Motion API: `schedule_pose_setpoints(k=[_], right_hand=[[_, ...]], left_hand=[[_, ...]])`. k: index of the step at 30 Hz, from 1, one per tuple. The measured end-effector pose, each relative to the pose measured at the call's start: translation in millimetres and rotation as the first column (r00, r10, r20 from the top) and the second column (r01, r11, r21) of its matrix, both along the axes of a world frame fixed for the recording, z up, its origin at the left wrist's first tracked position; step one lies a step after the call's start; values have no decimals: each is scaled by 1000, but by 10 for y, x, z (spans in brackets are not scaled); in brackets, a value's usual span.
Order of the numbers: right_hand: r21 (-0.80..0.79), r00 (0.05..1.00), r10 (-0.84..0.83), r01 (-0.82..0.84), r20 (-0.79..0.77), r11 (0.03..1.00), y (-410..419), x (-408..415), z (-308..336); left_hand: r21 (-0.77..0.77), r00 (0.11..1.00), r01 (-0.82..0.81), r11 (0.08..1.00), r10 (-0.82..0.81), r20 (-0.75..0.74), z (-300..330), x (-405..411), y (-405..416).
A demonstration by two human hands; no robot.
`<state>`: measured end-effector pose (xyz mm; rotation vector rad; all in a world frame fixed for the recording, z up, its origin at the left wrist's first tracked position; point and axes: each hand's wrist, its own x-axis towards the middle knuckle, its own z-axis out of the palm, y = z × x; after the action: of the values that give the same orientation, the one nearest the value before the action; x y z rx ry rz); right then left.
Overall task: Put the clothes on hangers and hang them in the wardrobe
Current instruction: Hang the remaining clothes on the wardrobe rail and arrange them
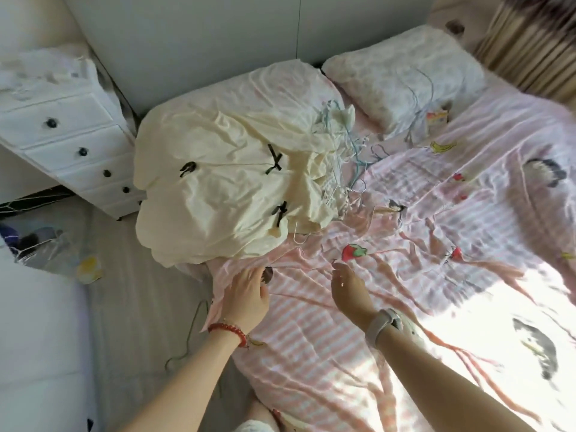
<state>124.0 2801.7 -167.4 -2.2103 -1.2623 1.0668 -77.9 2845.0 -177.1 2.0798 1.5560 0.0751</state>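
Observation:
A cream garment (224,188) with black bows lies spread at the bed's left side, and a white hanger hook (297,233) sticks out at its near edge. Several thin wire hangers (349,151) are heaped beside it, towards the pillow. Pink striped fabric (299,307) with fruit prints covers the bed in front of me; I cannot tell garment from bedsheet. My left hand (247,291) rests flat on this fabric near the bed's left edge, fingers spread. My right hand (349,286) hovers just over the fabric, fingers relaxed, holding nothing.
A white chest of drawers (71,135) stands left of the bed. A green wire hanger (193,332) lies on the grey floor by the bed's edge. A white pillow (405,79) sits at the head, with striped curtains (530,42) at the far right.

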Motion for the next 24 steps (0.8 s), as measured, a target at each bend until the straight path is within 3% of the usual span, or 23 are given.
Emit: schedule_pose_setpoints(k=[5,11,15,20,22,24], right_hand=[[-4,989,-148,148,16,989,1106,109,-269],[-134,957,-290,289,11,948,2221,364,-882],[-230,822,-557,523,-118,821,2568,448,-1149],[-138,678,-733,721,-64,679,2688,344,-1130],[-7,670,-739,741,-76,672,2617,193,-1000],[146,722,-676,692,-145,707,2495,41,-851]], left_hand=[[-58,997,45,997,-48,-65,-387,106,919],[-190,980,35,981,-71,-186,-1054,146,1713],[-241,970,93,966,-143,-197,-1322,151,1861],[-262,962,127,957,-183,-200,-1367,139,1936],[-260,966,133,956,-183,-180,-1315,114,1977],[-241,988,98,966,-124,-96,-1202,95,2016]])
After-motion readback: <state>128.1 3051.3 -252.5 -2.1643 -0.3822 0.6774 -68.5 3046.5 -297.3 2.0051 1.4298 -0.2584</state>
